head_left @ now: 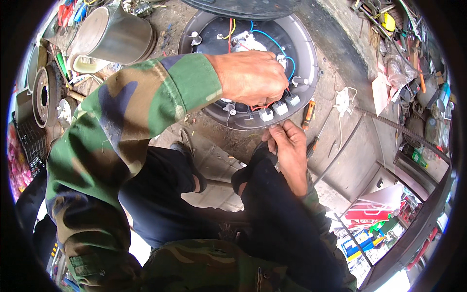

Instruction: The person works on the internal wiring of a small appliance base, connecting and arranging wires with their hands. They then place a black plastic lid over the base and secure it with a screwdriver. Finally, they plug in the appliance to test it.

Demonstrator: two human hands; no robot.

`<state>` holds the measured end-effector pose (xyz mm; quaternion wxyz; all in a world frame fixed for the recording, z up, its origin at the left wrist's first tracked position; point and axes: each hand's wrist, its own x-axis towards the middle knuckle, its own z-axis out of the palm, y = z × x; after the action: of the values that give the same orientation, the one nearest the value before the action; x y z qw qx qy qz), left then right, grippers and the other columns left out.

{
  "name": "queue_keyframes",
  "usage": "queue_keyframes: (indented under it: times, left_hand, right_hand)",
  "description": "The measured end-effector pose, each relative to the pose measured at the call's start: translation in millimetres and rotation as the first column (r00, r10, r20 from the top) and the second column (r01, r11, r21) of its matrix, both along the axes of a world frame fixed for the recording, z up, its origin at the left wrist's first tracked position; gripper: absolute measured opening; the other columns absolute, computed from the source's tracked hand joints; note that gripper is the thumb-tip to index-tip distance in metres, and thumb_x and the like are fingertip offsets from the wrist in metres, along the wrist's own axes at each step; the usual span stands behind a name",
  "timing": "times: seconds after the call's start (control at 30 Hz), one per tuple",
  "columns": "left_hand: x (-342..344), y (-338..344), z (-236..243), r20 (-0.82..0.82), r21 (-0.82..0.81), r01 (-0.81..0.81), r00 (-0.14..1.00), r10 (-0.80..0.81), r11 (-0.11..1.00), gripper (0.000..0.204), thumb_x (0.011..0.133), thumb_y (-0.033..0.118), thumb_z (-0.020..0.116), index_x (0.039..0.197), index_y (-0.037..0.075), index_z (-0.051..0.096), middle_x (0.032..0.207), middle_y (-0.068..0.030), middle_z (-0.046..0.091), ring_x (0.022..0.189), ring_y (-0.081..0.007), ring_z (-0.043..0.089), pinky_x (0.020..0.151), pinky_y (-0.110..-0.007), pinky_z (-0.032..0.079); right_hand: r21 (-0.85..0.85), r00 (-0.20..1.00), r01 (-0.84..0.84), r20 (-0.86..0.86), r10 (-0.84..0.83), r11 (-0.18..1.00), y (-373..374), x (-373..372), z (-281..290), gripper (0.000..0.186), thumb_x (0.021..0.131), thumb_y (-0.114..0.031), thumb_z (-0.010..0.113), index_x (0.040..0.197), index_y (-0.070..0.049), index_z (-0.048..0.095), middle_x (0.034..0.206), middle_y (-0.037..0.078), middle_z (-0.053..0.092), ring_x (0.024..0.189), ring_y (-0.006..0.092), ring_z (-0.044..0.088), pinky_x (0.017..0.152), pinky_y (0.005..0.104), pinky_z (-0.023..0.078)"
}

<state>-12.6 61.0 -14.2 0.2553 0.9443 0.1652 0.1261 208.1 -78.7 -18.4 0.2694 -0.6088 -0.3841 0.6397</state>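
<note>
A round dark plastic appliance housing [307,53] lies upturned on the ground before me, its wiring exposed. Inside it run a blue wire [267,35], red wires and a yellow wire, and white block-shaped parts [280,108] line the near edge. My left hand [255,75] reaches over the housing from the left, fingers curled down among the red wires by the white blocks. Its fingertips are hidden, so what they pinch cannot be made out. At the near rim, my right hand [290,148] grips the housing's edge between thumb and bent fingers.
An orange-and-black screwdriver [309,115] lies right of the housing, near a white round part with wires [344,100]. A large metal pot [114,34] lies at the far left above a wheel-like metal part [44,96]. Clutter and tools [413,73] fill the right side.
</note>
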Motion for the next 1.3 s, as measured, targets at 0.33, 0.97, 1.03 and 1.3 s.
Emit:
queue_keyframes:
  times: [0.33, 0.97, 1.03, 1.3]
  left_hand:
    - [5.5, 4.0, 1.2, -0.092, -0.153, 0.02, 0.995, -0.034, 0.988, 0.007, 0.072, 0.012, 0.081, 0.078, 0.011, 0.079, 0.085, -0.0016, 0.066, 0.096, -0.025, 0.068, 0.093, -0.043, 0.05]
    - [-8.0, -3.3, -1.8, 0.148, 0.029, 0.0, 0.989, -0.004, 1.0, 0.009, 0.076, 0.01, 0.077, 0.082, 0.007, 0.072, 0.089, -0.0023, 0.062, 0.097, -0.0234, 0.065, 0.086, -0.04, 0.051]
    - [-5.5, -1.8, -4.1, 0.114, 0.044, 0.022, 0.993, -0.026, 0.999, 0.011, 0.073, 0.01, 0.077, 0.082, 0.007, 0.073, 0.09, -0.0023, 0.062, 0.098, -0.0234, 0.065, 0.087, -0.039, 0.051]
    - [-4.8, -2.2, -4.1, 0.125, 0.097, 0.094, 0.986, -0.106, 0.991, 0.016, 0.069, 0.005, 0.079, 0.083, 0.002, 0.072, 0.088, -0.0052, 0.062, 0.098, -0.0261, 0.064, 0.094, -0.039, 0.052]
  right_hand:
    - [-0.027, 0.998, 0.067, 0.017, -0.066, 0.997, -1.7, -11.5, 7.0, 0.018, 0.11, -0.013, 0.063, 0.1, 0.0, 0.069, 0.082, 0.006, 0.068, 0.061, 0.0074, 0.052, 0.054, 0.0247, 0.036]
    - [-0.048, 0.999, 0.042, -0.023, -0.043, 0.998, -3.1, -3.6, -3.3, 0.015, 0.112, -0.011, 0.061, 0.111, 0.003, 0.068, 0.084, 0.006, 0.07, 0.061, 0.0067, 0.053, 0.055, 0.0239, 0.043]
    - [-0.058, 0.998, 0.057, -0.016, -0.058, 0.997, -1.7, -4.6, -3.1, 0.015, 0.112, -0.01, 0.061, 0.112, 0.003, 0.068, 0.084, 0.006, 0.07, 0.061, 0.0068, 0.053, 0.055, 0.024, 0.043]
    - [-0.075, 0.998, 0.064, 0.014, -0.063, 0.995, 0.5, -11.0, 4.2, 0.013, 0.111, -0.01, 0.062, 0.112, 0.002, 0.068, 0.082, 0.004, 0.068, 0.062, 0.0057, 0.052, 0.055, 0.0234, 0.039]
